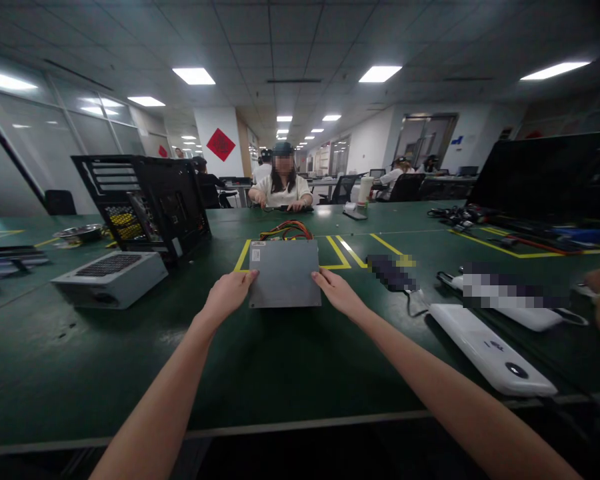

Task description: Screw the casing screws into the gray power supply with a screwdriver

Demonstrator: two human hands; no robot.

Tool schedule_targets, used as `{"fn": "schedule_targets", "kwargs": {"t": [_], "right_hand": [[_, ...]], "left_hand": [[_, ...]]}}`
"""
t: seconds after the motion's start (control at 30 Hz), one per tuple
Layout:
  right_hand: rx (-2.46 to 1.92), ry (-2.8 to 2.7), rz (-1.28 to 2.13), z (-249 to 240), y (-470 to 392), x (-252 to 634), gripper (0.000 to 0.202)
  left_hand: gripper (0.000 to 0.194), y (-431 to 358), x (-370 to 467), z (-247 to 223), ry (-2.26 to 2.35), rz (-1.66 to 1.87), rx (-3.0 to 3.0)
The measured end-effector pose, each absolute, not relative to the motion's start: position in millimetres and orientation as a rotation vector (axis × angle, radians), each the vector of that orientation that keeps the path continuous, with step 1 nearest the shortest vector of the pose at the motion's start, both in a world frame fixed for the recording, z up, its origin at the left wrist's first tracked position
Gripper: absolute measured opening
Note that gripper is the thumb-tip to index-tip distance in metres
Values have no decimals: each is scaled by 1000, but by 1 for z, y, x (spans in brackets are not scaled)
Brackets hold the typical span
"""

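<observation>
A grey metal power supply box [285, 275] is held between my two hands over the green table [260, 373]. My left hand [231, 293] grips its left edge, thumb on the near face. At the right edge my right hand [336, 291] holds it the same way; the other fingers of both hands are partly hidden. Red, yellow and black cables [293, 230] bunch behind the box's top edge. Yellow tape [337, 252] marks the table behind it.
To the left stand a black computer case [153, 203] and another power supply [113, 279]. White devices [490, 350] and a dark pixelated object lie right. Farther back are a black monitor [550, 180], tangled cables [463, 219] and a seated person [283, 183]. Another hand shows at the right edge.
</observation>
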State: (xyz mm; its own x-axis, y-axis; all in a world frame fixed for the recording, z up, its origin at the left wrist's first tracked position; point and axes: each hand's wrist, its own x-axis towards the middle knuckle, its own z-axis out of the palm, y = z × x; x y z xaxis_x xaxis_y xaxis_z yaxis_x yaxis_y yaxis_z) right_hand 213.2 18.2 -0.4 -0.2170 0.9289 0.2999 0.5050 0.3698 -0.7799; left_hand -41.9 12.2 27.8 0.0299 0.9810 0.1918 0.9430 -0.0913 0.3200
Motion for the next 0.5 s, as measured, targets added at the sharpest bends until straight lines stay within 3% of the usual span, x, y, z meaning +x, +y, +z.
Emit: {"fn": "schedule_targets", "kwargs": {"t": [0.5], "right_hand": [[-1465,-1834,571,-7,59,203,48]], "left_hand": [[56,65,-45,-7,2015,909,1814]]}}
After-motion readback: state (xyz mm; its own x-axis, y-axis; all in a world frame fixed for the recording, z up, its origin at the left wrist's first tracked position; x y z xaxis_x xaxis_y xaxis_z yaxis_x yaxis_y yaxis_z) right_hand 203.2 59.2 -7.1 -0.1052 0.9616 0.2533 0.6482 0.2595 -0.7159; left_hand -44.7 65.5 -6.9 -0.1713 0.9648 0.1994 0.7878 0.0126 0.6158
